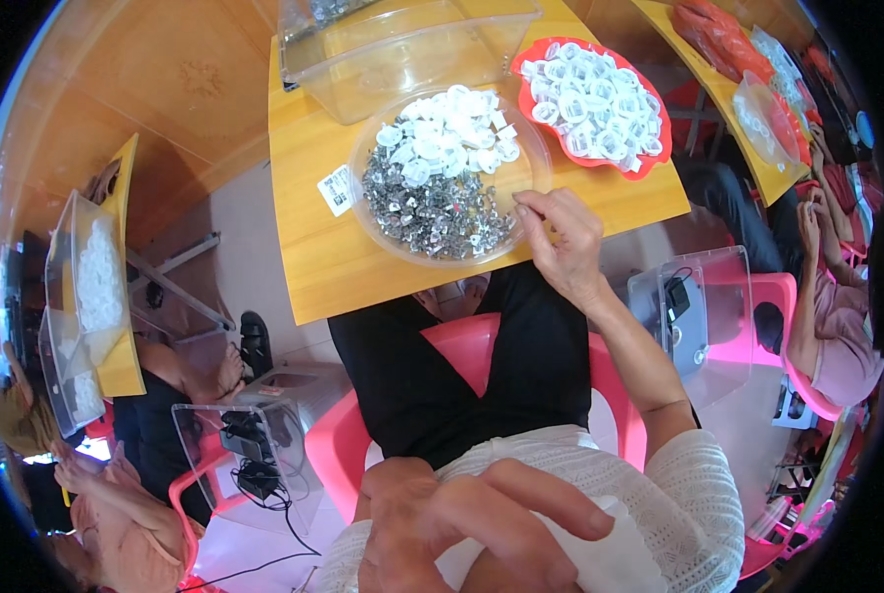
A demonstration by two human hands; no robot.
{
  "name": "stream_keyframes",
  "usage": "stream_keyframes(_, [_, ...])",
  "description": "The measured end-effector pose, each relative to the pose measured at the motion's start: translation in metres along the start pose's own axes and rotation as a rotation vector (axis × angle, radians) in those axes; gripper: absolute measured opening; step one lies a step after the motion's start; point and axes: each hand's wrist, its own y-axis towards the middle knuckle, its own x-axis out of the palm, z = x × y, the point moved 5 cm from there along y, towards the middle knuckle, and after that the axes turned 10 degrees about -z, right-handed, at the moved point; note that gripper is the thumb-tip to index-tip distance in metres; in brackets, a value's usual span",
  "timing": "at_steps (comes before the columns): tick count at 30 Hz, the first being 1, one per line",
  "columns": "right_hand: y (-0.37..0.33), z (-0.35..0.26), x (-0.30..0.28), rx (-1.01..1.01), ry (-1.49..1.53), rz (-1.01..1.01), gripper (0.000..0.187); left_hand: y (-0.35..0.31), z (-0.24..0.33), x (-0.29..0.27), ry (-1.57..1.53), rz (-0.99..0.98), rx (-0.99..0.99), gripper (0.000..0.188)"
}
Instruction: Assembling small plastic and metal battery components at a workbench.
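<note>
My right hand (565,240) is at the right rim of a round clear tray (531,163) on the yellow table. Its thumb and forefinger are pinched together; whatever they may hold is too small to make out. In the tray, white plastic pieces (452,128) lie at the far side and a heap of small silvery metal parts (427,212) at the near side. My left hand (462,519) is raised close to the camera, above my lap. Its fingers are loosely bent and apart, with nothing visible in them.
A red dish (667,148) of white ring-like pieces stands right of the tray. A clear plastic box (402,59) sits behind it, and a printed label (334,191) lies on the table (309,267). People work at side tables; clear bins (709,326) stand beside my pink chair (335,450).
</note>
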Motion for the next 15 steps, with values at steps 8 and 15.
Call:
stream_keyframes(8, [0.004,0.018,-0.010,0.101,0.000,0.071,0.010,-0.004,0.004,0.001,0.031,0.017,-0.032,0.033])
stream_keyframes(15, [0.003,0.020,-0.007,0.098,0.009,0.049,0.009,0.001,0.006,-0.004,-0.030,-0.113,-0.127,0.033])
